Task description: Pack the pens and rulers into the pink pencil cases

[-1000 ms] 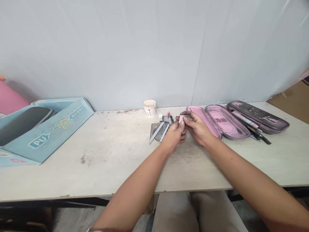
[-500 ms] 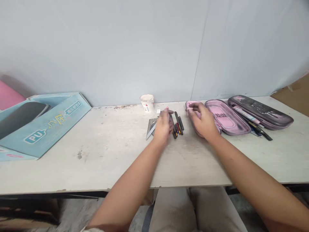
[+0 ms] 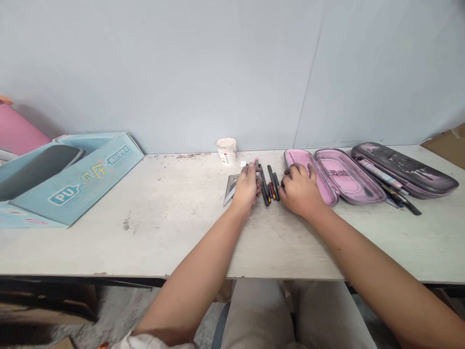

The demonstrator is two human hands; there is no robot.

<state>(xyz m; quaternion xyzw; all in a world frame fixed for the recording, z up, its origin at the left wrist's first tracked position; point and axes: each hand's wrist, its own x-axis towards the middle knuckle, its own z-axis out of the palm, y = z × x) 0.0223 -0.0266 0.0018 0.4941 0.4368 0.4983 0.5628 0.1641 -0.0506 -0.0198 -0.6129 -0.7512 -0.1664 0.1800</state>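
Note:
My left hand rests on edge at the left of a row of pens, with its fingers partly hidden and nothing visible gripped. My right hand is open, fingers spread and bent, its thumb side against the right end of the row. Between my hands lie several dark pens and shorter sticks with red and yellow parts. A pink-tipped item shows just beyond my left fingers. Partly under my left hand are a dark set square or ruler and a pale pointed blade shape.
An open pink pencil case lies right of my right hand. Beside it are a closed dark case and more pens. A paper cup stands by the wall. A blue box is at the left.
My right hand has moved left and down from the pink case to the pens. My left hand stays beside the pens. The view has shifted slightly.

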